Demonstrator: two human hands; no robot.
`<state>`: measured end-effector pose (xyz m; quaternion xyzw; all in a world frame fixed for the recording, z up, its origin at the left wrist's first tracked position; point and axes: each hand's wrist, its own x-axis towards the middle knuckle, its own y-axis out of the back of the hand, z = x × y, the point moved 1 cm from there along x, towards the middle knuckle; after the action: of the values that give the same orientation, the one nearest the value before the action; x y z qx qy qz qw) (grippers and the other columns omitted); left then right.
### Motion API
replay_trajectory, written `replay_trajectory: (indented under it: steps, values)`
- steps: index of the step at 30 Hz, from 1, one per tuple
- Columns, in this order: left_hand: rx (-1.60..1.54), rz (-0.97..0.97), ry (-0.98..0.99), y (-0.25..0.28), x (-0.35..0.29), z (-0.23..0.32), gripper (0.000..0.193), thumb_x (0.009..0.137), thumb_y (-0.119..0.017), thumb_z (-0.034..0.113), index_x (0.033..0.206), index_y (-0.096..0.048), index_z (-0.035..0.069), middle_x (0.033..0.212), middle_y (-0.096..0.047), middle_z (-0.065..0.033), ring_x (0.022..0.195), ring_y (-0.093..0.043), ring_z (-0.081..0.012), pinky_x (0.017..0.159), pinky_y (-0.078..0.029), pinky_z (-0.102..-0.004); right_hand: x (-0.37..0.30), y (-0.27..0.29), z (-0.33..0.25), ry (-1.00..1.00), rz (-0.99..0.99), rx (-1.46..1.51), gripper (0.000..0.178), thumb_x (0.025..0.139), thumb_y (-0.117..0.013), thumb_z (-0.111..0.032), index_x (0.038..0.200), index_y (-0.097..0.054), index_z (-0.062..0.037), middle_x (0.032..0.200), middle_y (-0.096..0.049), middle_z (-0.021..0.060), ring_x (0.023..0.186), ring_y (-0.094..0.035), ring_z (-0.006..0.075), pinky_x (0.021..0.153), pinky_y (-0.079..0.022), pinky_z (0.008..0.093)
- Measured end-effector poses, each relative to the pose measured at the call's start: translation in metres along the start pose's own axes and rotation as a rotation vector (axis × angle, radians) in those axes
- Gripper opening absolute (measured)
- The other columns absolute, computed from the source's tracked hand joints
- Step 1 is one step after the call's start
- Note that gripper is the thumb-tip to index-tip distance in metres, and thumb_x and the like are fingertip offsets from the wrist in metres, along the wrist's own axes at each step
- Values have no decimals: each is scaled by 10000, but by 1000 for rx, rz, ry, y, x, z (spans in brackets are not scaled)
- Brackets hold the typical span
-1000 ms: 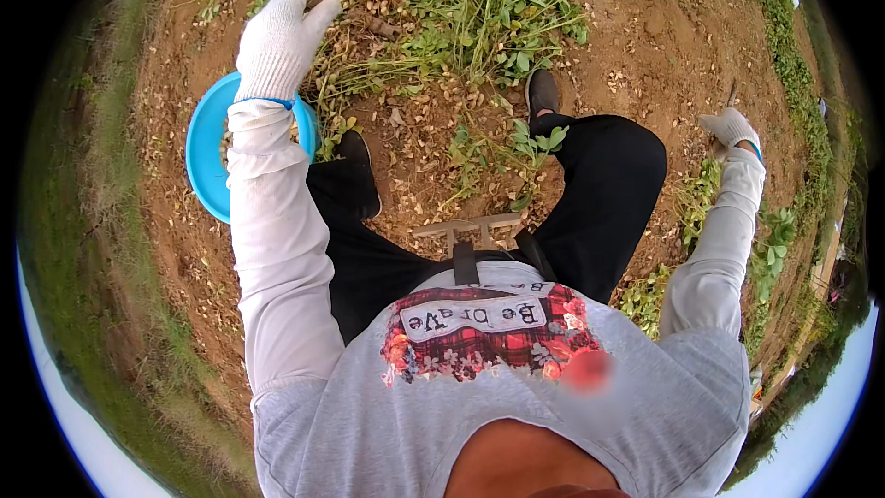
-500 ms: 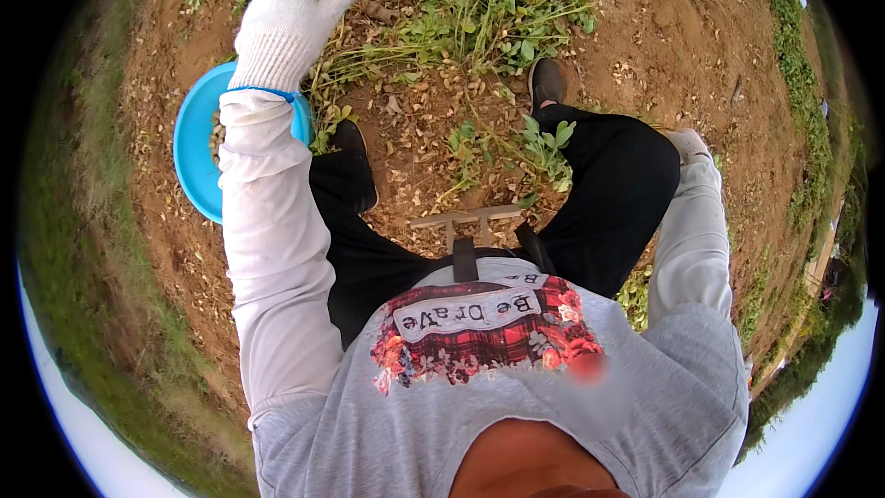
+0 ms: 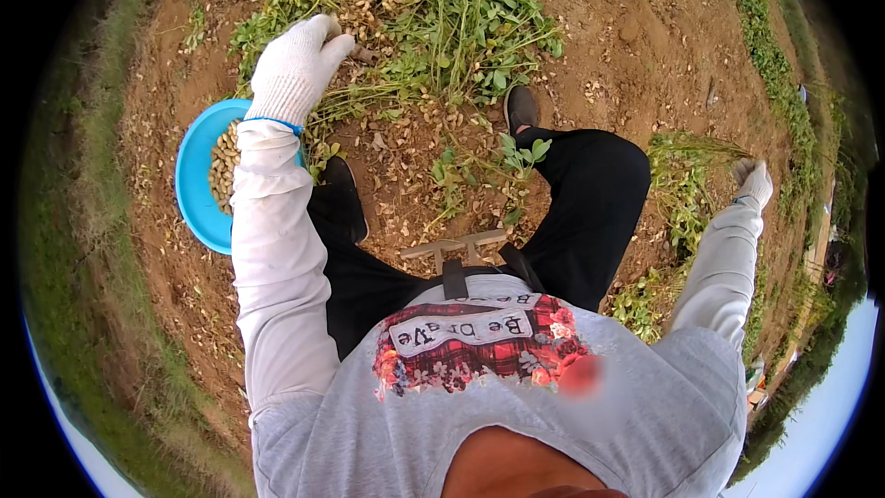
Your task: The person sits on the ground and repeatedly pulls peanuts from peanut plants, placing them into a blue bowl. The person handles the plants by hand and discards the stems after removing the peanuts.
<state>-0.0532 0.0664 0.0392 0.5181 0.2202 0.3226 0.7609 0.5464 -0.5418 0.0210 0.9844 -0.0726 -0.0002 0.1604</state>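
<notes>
My left hand point(image 3: 300, 69), in a white knit glove, is raised above the near left edge of a heap of pulled peanut plants point(image 3: 461, 23). Its fingers are curled toward the thumb, and whatever lies between them is hidden. Below that wrist stands a light blue basin point(image 3: 192, 194) with peanuts point(image 3: 222, 166) in it, partly covered by my forearm. Out to the right, my gloved right hand point(image 3: 753, 183) is closed on the stem end of a bunch of peanut plants point(image 3: 687, 189), whose leaves trail to the left along the ground beside my knee.
My shoes point(image 3: 522, 108) stand on reddish soil strewn with dry leaves. A small wooden piece point(image 3: 452, 244) lies between my legs. Loose green sprigs point(image 3: 524, 155) are near my right foot. Grass point(image 3: 120, 175) borders the soil on the left.
My right hand has swung outward from beside my knee, and the bunch of plants now shows in it. The left hand sits slightly lower in view, and more of the basin's peanuts show.
</notes>
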Motion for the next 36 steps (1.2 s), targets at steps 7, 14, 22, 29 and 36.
replay_trajectory:
  steps: [7, 14, 22, 29, 36]
  values:
    - [43, 16, -32, 2, -5, 6, 370, 981, -643, 396, 1148, -706, 72, 1106, -718, -174, 1029, -701, -373, 898, -551, -462, -3, 39, -22, -292, -51, 112, 356, 1006, -628, -333, 1033, -620, 23, 861, -667, 134, 668, -646, 266, 669, -612, 424]
    - [2, 15, -47, 1, -2, -2, 389, 972, -627, 410, 1140, -699, 67, 1109, -705, -180, 1049, -691, -382, 923, -544, -465, -93, -202, -4, 445, -875, -1463, 537, 923, -642, -464, 1213, -720, -19, 1171, -744, 216, 1062, -720, 367, 915, -550, 464]
    - [97, -2, -27, 3, -9, -13, 395, 965, -625, 412, 1133, -692, 60, 1084, -703, -190, 1010, -693, -391, 898, -549, -475, -397, -449, -43, 660, -1391, -1385, 709, 915, -622, -615, 1323, -657, -36, 1306, -698, 187, 1216, -668, 341, 1014, -526, 470]
    - [107, 40, -74, -3, -15, -17, 370, 962, -634, 400, 1117, -690, 69, 1038, -701, -181, 970, -697, -384, 853, -557, -472, -478, -426, 127, 414, -1271, -1535, 577, 1053, -518, -227, 1591, -374, -77, 1484, -577, 207, 1366, -576, 328, 1080, -491, 536]
    - [125, -52, -99, -6, -6, -8, 377, 968, -621, 409, 1113, -684, 67, 1030, -696, -178, 977, -693, -377, 865, -549, -478, -402, -452, 92, 584, -1627, -1346, 510, 967, -529, -167, 1473, -575, -128, 1477, -596, 159, 1347, -580, 349, 1095, -491, 443]
